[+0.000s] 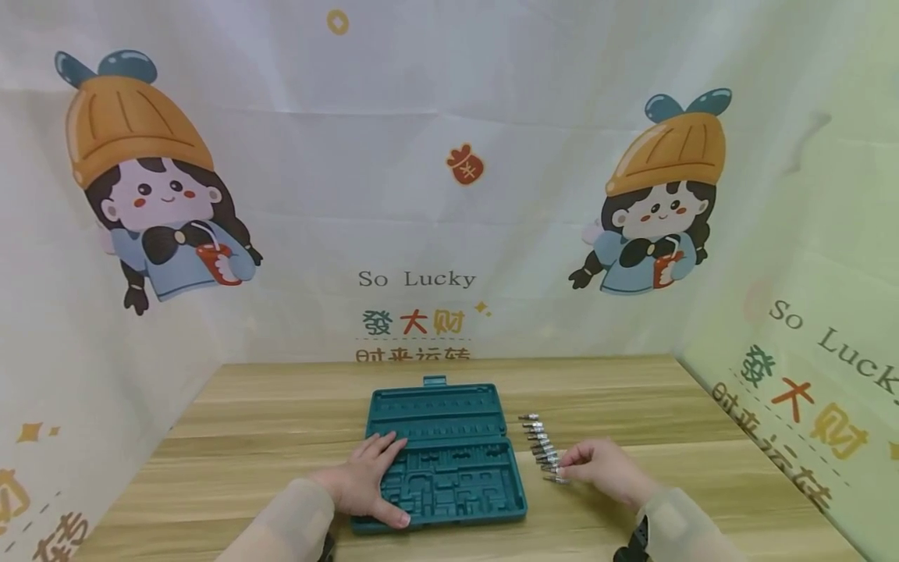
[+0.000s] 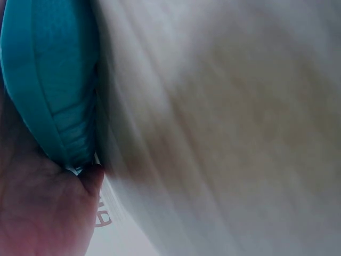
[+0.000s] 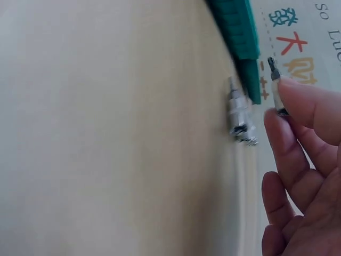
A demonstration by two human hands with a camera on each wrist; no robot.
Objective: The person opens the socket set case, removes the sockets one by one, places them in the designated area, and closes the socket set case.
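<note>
An unfolded teal plastic tool case (image 1: pixel 485 517) lies on the table, its moulded slots facing up. Over its left edge my left hand (image 1: pixel 367 480) rests with fingers spread; the left wrist view shows the palm side against the case's side (image 2: pixel 50 80). To the right of the case, small silver bit sockets (image 1: pixel 539 437) lie in a slanting column. My right hand (image 1: pixel 604 470) is at the near end of that column. Between its thumb and fingertip it pinches one bit socket (image 3: pixel 276 92), dark tip pointing away. Other bit sockets (image 3: pixel 237 116) lie just beyond the fingers.
The wood-grain table (image 1: pixel 281 414) extends around the case. Behind it hangs a pale printed cloth (image 1: pixel 414 234), which also covers both sides. The case's latch (image 1: pixel 435 381) sticks out at its far edge.
</note>
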